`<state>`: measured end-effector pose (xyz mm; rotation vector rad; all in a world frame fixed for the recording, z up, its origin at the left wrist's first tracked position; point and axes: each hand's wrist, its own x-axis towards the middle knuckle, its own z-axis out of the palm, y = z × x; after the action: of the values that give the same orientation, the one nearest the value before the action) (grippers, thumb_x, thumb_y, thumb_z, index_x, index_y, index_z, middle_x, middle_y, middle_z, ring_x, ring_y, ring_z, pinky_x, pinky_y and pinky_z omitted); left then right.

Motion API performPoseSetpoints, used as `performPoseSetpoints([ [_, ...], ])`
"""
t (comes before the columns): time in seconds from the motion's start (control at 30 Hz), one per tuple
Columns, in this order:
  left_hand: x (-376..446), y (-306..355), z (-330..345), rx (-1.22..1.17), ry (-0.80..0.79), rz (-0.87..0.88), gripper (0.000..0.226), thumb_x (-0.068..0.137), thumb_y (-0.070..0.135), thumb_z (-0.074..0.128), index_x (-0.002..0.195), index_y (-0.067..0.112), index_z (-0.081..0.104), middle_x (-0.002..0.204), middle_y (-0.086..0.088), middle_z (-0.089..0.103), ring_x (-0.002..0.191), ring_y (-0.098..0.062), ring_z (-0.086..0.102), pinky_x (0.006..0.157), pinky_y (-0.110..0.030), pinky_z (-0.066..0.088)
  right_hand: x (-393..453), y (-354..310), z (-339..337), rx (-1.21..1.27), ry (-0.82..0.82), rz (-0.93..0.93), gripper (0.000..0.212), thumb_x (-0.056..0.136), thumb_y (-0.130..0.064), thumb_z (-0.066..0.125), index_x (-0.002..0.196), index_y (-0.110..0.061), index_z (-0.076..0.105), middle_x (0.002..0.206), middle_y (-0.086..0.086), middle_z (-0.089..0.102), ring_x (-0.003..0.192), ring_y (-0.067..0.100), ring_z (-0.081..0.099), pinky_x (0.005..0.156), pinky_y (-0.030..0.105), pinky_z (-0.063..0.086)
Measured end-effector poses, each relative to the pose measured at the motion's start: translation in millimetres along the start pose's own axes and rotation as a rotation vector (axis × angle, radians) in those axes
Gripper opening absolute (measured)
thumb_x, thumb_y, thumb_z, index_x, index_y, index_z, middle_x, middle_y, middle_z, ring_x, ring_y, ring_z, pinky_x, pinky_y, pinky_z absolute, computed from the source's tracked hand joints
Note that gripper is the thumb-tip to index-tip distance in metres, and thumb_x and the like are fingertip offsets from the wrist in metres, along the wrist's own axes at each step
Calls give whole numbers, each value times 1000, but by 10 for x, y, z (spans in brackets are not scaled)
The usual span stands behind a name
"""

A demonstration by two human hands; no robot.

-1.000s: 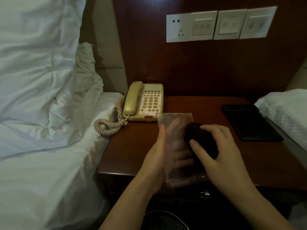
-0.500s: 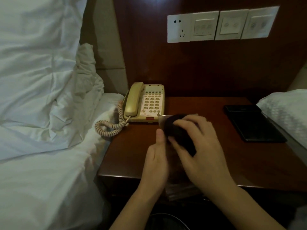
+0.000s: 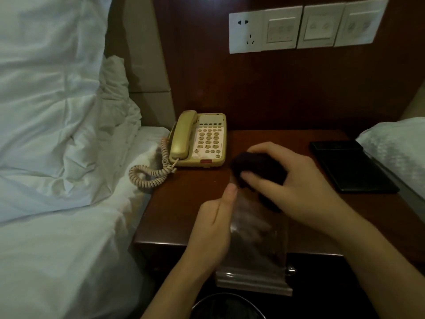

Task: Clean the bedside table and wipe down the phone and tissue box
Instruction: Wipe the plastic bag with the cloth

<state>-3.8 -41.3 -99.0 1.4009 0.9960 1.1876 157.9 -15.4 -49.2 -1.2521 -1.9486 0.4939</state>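
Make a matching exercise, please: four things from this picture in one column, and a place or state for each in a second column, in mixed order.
Column one:
1. phone
2. dark cloth
3. clear plastic holder
4. black folder

Column two:
A. in the left hand, over the table's front edge
B. flat at the table's right side
C. at the table's back left corner
D. gripped by the right hand

Pairs: 1-C, 2-D, 3-A, 4-B

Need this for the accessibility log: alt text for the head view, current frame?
A person's left hand holds a clear plastic sleeve upright at the front edge of a wooden bedside table while the right hand grips a dark cloth against it. A beige corded phone sits behind, a flat black item to the right, white bedding to the left.
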Motion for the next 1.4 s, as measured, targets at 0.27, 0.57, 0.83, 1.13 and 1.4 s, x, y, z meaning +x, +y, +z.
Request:
performPoseSetpoints([
  [0.27, 19, 16, -37, -18, -88, -75, 63, 99, 47, 33, 87, 1, 74, 73, -17, 76, 55, -23, 69, 51, -24, 54, 1, 175, -261, 117, -91, 108, 28, 78, -48, 71, 103, -43, 61, 97, -28, 62, 87, -5, 64, 66, 18, 56],
  [0.57, -2, -59, 14, 108, -139, -36, 64, 105, 40, 33, 77, 1, 75, 66, -15, 74, 55, -27, 69, 55, -30, 54, -4, 146, -75, 213, -78, 62, 28, 81, -35, 78, 105, -40, 64, 99, -24, 64, 93, -3, 63, 75, 19, 53],
  [0.83, 107, 37, -127, -76, 83, -45, 64, 103, 42, 31, 79, 0, 73, 70, -22, 74, 49, -22, 63, 48, -21, 48, -159, 397, -191, 274, 45, 258, 25, 84, -35, 72, 106, -35, 61, 95, -10, 65, 78, 4, 69, 62, 27, 60],
  [1.13, 115, -19, -86, 10, 140, -58, 63, 103, 48, 36, 81, 3, 74, 67, -16, 73, 54, -23, 68, 52, -27, 52, -262, 251, 198, -63, 240, 23, 36, 87, -43, 64, 121, -33, 57, 112, -22, 46, 106, 2, 49, 88, 23, 44],
  [1.4, 115, -77, -76, 147, 256, -11, 59, 108, 37, 39, 59, 16, 65, 56, 0, 64, 55, -8, 59, 54, -25, 42, -328, 98, 476, -140, 111, -63, 35, 83, -54, 58, 113, -35, 59, 108, -21, 49, 101, 0, 48, 84, 21, 45],
])
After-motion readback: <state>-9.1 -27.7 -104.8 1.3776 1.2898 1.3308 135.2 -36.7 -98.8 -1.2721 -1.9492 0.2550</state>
